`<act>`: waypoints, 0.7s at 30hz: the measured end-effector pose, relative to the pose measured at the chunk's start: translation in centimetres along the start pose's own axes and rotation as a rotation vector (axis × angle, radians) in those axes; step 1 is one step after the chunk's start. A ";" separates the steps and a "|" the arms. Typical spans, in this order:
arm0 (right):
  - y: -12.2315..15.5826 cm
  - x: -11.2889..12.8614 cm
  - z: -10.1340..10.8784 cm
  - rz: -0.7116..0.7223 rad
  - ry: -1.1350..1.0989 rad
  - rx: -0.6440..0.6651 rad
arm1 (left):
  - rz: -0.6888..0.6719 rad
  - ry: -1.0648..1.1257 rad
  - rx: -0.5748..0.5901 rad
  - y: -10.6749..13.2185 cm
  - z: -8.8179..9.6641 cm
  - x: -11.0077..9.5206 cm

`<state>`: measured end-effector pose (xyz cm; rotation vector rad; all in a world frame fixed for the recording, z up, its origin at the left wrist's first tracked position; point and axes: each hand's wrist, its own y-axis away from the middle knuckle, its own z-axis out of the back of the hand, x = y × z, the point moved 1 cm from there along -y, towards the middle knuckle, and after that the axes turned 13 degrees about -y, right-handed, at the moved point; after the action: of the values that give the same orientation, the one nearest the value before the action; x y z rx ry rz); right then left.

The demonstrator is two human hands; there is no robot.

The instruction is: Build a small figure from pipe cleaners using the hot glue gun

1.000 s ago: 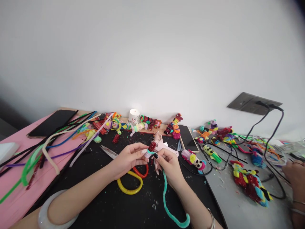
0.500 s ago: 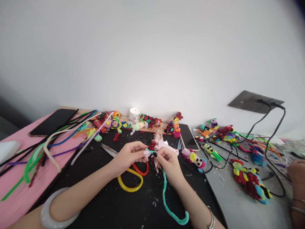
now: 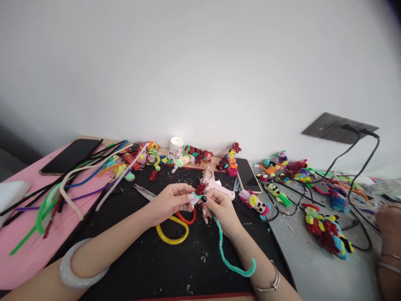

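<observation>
In the head view, with the clock face centred on the work: pinches a small red-and-lilac piece (image 3: 201, 190) between thumb and fingertips of the left hand (image 3: 171, 201), grip narrow. Nips a turquoise pipe cleaner (image 3: 221, 240) against it with the fingertips of the right hand (image 3: 223, 207), likewise narrow; lets the loose length trail towards 5 o'clock, end hooked upward. Holds both above the black worktop (image 3: 131, 255). Has a pale pink tool (image 3: 223, 189) at 1 o'clock, just beyond the fingers, and scissors (image 3: 172, 241) partly behind the left hand, yellow loop at 7 o'clock. Has a paper cup (image 3: 177, 147) at 11, a white-edged phone (image 3: 249, 175) at 2, a lilac-and-yellow figure (image 3: 254, 203) at 3. Includes loose pipe cleaners (image 3: 67, 188) at 9 o'clock and, well apart at 3, a co-worker's hand (image 3: 389, 219), its hold impossible to tell.
</observation>
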<state>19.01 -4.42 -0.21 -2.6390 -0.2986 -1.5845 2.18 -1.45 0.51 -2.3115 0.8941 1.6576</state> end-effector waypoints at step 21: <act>-0.1 -0.3 -0.2 -0.058 -0.132 0.037 | -0.019 0.007 0.002 -0.1 0.0 0.2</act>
<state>18.71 -4.34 -0.38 -2.7360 -0.4097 -1.4075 2.28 -1.40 0.26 -2.3190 0.8723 1.6414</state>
